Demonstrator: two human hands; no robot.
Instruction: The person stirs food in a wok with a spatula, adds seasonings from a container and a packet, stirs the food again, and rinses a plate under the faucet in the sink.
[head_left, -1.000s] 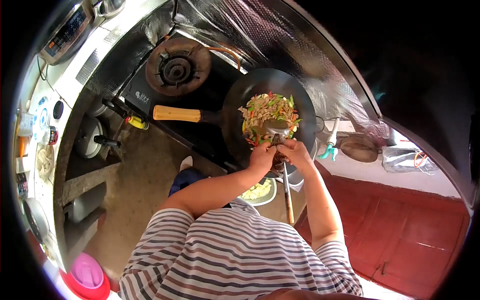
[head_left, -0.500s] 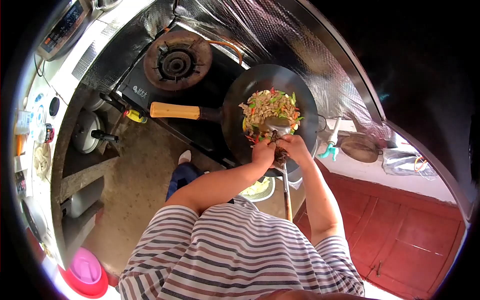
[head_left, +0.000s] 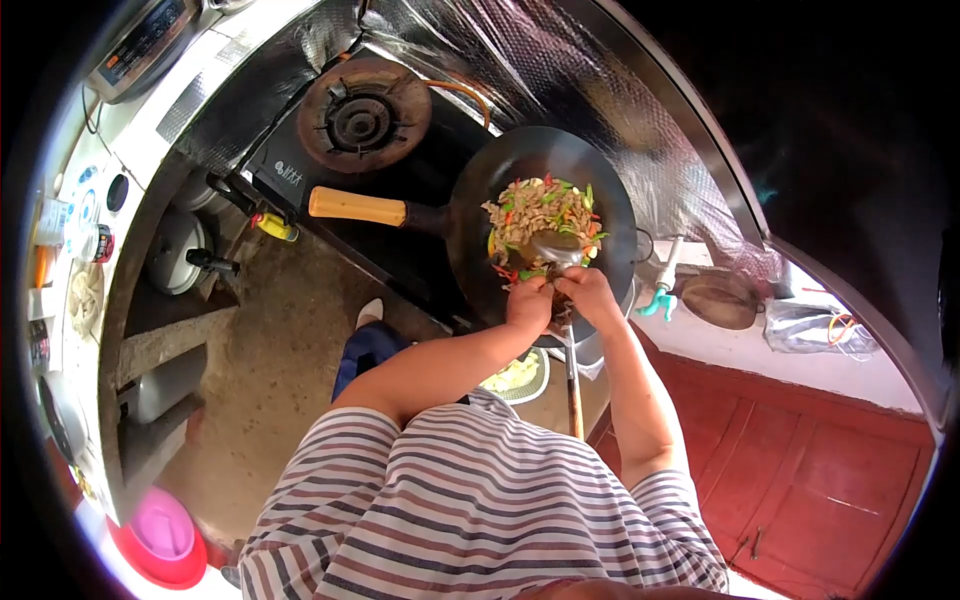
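Over the near edge of the wok [head_left: 480, 180], my left hand [head_left: 530, 305] and my right hand [head_left: 590, 297] meet with fingers pinched together. Between and below them shows a dark brown clump of food [head_left: 561, 316], partly hidden by the fingers; its kind is unclear. Sliced meat with red and green pepper strips [head_left: 535, 212] lies in the wok. The metal head of a spatula [head_left: 556, 248] rests on this food just beyond my fingertips. Its long handle [head_left: 573, 385] leans out over the rim toward my body, and neither hand grips it.
The wok's wooden handle [head_left: 357, 205] points left. A second burner [head_left: 362, 120] stands at the back left. Under my forearms is a basket of pale green vegetables [head_left: 530, 385]. A teal tap [head_left: 658, 300] is at the right, and shelves with a lidded pot [head_left: 175, 250] are at the left.
Both hands stay over the wok's near edge, and their fingers have shifted slightly around the dark clump. Less of the clump shows between them. The view has tilted a little.
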